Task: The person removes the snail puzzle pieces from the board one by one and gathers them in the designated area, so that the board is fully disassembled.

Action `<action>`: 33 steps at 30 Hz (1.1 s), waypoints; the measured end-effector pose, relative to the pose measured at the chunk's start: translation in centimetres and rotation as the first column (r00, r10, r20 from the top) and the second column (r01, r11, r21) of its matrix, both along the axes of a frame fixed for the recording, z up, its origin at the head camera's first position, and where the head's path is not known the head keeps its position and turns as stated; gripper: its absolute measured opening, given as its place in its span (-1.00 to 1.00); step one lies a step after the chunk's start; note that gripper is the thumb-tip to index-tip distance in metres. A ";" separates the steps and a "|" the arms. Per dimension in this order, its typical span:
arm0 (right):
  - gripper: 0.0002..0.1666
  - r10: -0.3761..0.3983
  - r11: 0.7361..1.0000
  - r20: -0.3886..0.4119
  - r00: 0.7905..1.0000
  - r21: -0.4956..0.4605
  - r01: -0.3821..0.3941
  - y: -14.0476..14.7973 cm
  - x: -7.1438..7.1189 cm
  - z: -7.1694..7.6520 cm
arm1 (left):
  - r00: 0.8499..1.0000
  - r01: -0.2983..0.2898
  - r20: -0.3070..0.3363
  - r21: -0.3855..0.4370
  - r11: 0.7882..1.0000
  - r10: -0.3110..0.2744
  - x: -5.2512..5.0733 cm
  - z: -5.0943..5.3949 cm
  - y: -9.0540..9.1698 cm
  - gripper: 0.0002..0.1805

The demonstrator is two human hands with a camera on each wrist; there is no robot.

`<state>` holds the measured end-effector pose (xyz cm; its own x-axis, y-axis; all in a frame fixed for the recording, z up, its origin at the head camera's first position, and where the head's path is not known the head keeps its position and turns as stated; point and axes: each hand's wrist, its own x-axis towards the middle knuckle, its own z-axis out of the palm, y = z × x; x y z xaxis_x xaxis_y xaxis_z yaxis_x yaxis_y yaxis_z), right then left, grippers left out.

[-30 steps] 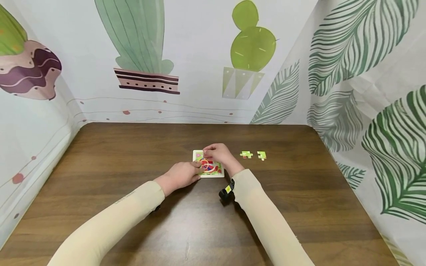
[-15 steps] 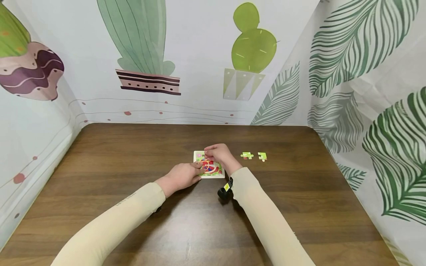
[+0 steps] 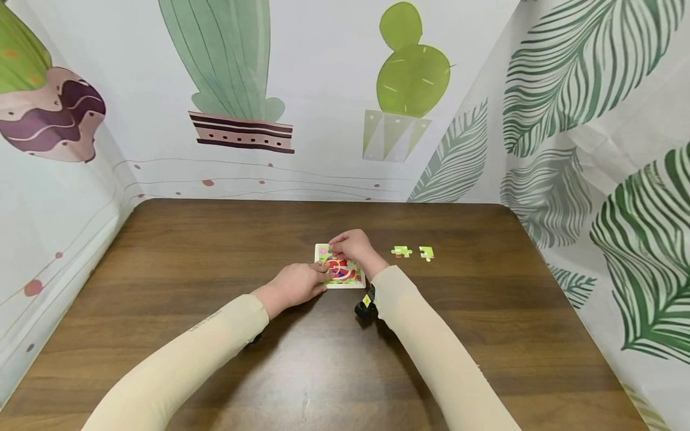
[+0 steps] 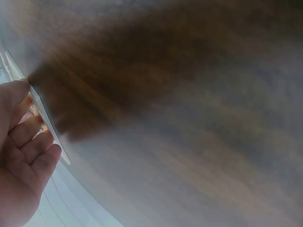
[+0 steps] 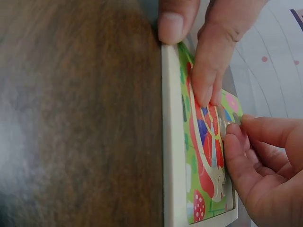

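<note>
A small jigsaw puzzle (image 3: pixel 347 276) in a white-edged square tray lies on the table, its picture green, red and blue. My left hand (image 3: pixel 295 284) holds the tray at its left and near sides. In the right wrist view, the left thumb (image 5: pixel 170 28) touches the pale rim and a finger presses the picture. Over the tray's far side, my right hand (image 3: pixel 356 244) has its thumb and forefinger together at a puzzle piece, mostly hidden by the fingers. The grey bottom of the tray (image 5: pixel 230 124) shows beside these fingertips.
Two loose green puzzle pieces lie right of the tray, the nearer piece (image 3: pixel 401 252) with a red patch and the farther piece (image 3: pixel 426 253) by it. The brown wooden table (image 3: pixel 215 239) meets a cactus-printed cloth (image 3: pixel 323 90) at its back edge.
The right fingers shift only slightly at the far side of the tray. The left hand stays on the tray, and the loose pieces lie as before. The head view drifts a little.
</note>
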<state>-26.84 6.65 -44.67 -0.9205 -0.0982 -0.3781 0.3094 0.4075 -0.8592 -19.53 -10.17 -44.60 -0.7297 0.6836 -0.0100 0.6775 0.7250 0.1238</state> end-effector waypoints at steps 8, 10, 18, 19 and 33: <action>-0.80 0.002 1.000 -0.003 1.000 0.012 -0.002 0.0 0.0 0.1 | 1.000 0.007 -0.005 0.000 1.000 -0.007 0.1 0.0 0.0 -0.62; -0.80 0.003 1.000 0.001 1.000 0.012 -0.003 0.0 0.0 0.2 | 1.000 0.004 -0.005 -0.004 1.000 -0.004 0.1 0.1 0.0 -0.62; -0.80 0.000 1.000 0.008 1.000 0.007 0.000 -0.1 -0.1 0.3 | 1.000 -0.003 -0.004 -0.004 1.000 0.003 0.2 0.2 -0.1 -0.61; -0.80 0.001 1.000 0.010 1.000 0.007 -0.001 -0.1 -0.1 0.3 | 1.000 -0.003 -0.003 -0.003 1.000 0.003 0.2 0.2 -0.1 -0.61; -0.81 0.006 1.000 0.006 1.000 0.018 -0.006 -0.1 0.0 0.4 | 1.000 -0.011 0.009 -0.003 1.000 0.011 0.2 0.2 0.0 -0.62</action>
